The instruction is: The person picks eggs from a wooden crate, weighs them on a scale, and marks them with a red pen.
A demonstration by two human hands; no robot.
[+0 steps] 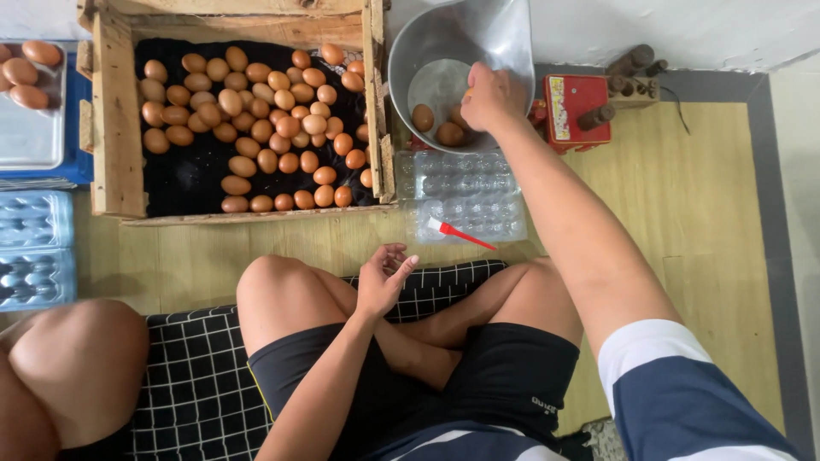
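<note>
While sitting cross-legged on a checkered mat [196, 376], this person is reaching the right hand [489, 96] into a tilted metal bowl [444, 51] that's holding a few brown eggs [423, 117]. That hand is curled at the bowl's lower rim, right beside the eggs, but I can't tell if the fingers are actually pinching one or just resting there. Over on the left, a wooden crate [115, 119] lined with black cloth is sitting packed with loads more brown eggs [256, 128]. Just below the bowl, a clear plastic egg tray [465, 192] is lying empty on the floor with a small red brush [457, 231] on it. The left hand [382, 277] is hovering over the knee, fingers loosely spread, holding nothing, well away from the bowl.
</note>
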